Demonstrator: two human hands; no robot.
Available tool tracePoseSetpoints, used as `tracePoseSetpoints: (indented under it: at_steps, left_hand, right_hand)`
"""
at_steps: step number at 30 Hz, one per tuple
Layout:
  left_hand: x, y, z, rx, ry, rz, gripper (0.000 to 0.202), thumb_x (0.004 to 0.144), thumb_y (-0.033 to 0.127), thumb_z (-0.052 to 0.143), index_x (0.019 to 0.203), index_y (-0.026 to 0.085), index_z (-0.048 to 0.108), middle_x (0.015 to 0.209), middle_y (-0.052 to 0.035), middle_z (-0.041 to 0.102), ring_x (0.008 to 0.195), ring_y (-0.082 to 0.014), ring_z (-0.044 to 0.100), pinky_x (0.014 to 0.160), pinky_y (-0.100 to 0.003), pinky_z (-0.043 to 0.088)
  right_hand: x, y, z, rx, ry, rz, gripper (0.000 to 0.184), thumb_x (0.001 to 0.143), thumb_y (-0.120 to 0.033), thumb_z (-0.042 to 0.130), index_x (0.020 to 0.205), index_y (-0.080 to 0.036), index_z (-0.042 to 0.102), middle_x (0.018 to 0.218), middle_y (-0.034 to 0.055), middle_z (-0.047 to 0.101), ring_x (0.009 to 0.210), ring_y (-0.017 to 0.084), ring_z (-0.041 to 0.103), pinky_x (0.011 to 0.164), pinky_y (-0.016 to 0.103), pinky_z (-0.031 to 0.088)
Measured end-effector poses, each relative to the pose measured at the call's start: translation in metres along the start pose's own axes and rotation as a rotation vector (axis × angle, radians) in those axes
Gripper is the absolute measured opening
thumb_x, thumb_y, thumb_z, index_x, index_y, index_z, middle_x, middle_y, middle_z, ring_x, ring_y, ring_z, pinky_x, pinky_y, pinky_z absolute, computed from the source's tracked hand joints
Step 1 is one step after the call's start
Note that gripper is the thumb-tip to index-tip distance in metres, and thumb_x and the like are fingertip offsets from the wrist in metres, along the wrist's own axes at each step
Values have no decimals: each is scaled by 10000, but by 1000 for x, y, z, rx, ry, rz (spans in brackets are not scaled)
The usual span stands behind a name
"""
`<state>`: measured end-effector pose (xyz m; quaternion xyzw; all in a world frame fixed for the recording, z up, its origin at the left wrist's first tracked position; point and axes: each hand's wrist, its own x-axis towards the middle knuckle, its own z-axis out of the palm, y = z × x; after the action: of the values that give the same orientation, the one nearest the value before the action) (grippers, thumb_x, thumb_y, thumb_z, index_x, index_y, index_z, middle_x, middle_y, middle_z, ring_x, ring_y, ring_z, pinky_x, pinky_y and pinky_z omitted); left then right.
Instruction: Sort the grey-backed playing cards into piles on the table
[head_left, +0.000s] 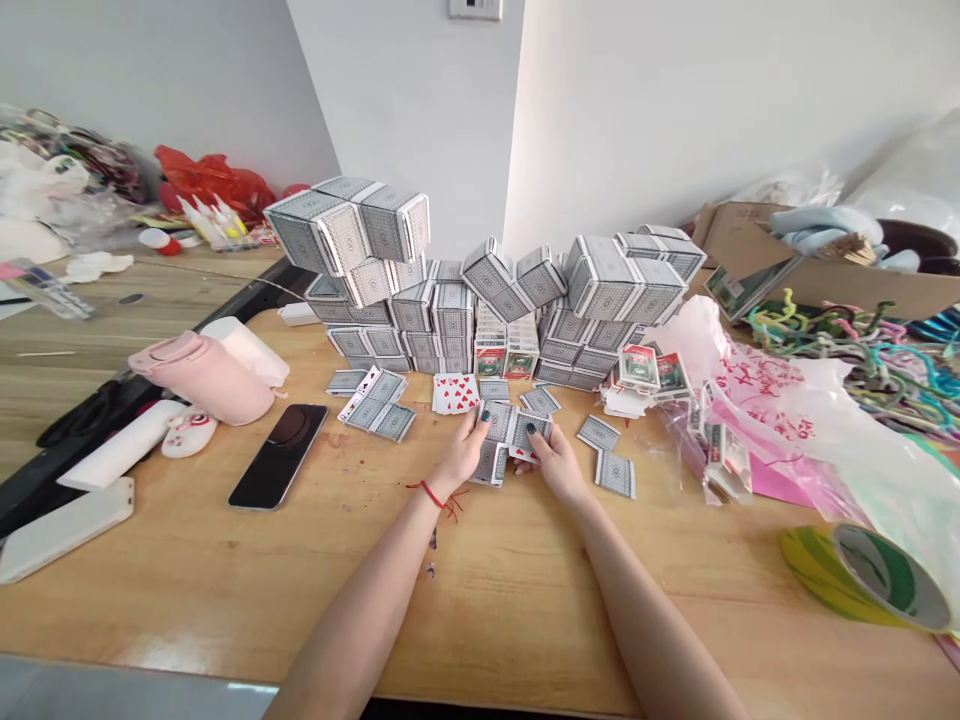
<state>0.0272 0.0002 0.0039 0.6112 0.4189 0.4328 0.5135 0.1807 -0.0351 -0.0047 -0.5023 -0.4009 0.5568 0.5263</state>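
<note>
My left hand (463, 452) and my right hand (553, 460) meet over a loose bunch of grey-backed playing cards (504, 428) on the wooden table (487, 590). Both hands pinch the cards from either side, fingers curled on them. A red thread is tied round my left wrist. Just beyond lies a fan of face-up red cards (454, 393). More small card piles lie left (375, 402) and right (607, 455). Behind them rises a wall of stacked grey card decks (480, 290).
A black phone (279, 455) lies left of my hands, with a pink pouch (206, 375) and white boxes further left. Green boxed decks (649, 368), pink and clear plastic bags (780, 420) and a tape roll (874, 580) crowd the right. A cardboard box (757, 250) stands behind.
</note>
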Motion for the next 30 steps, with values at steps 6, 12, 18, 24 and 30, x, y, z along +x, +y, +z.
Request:
tracePoseSetpoints:
  at_steps: [6, 12, 18, 24, 30]
  left_hand:
    - [1, -2, -8, -119, 11, -146, 389, 793, 326, 440, 1152, 184, 486, 1071, -63, 595, 954, -197, 553, 839, -343, 442]
    - [-6, 15, -13, -465, -198, -273, 513, 761, 308, 500, 1255, 276, 363, 1160, -73, 534, 826, -190, 608, 671, -353, 528]
    - [-6, 17, -14, -418, -112, -282, 497, 730, 284, 550, 1208, 272, 412, 1166, -67, 516, 778, -176, 617, 584, -338, 556]
    - [-5, 16, -9, -326, -62, -218, 549, 666, 247, 631, 1185, 254, 451, 1237, -71, 461, 870, -195, 586, 548, -286, 561]
    - [-5, 14, -9, -272, -21, -220, 568, 628, 239, 668, 1164, 237, 482, 1211, -76, 484, 782, -167, 593, 498, -268, 550]
  right_hand:
    - [1, -2, -7, 57, -23, -41, 484, 656, -368, 607, 1062, -264, 367, 875, -10, 547, 661, 153, 588, 530, 305, 536]
    - [6, 13, -12, 12, 201, -93, 437, 628, -368, 632, 972, -245, 391, 849, 6, 553, 718, 171, 578, 534, 291, 518]
    - [8, 18, -15, 5, 247, -113, 412, 621, -372, 644, 913, -244, 383, 725, -34, 548, 579, 138, 559, 439, 228, 437]
    - [8, 18, -14, -39, 240, -117, 398, 623, -382, 637, 890, -238, 380, 636, -60, 525, 498, 121, 531, 434, 218, 397]
    - [6, 14, -11, -76, 236, -110, 336, 670, -399, 587, 893, -233, 399, 584, -69, 495, 448, 106, 476, 414, 211, 362]
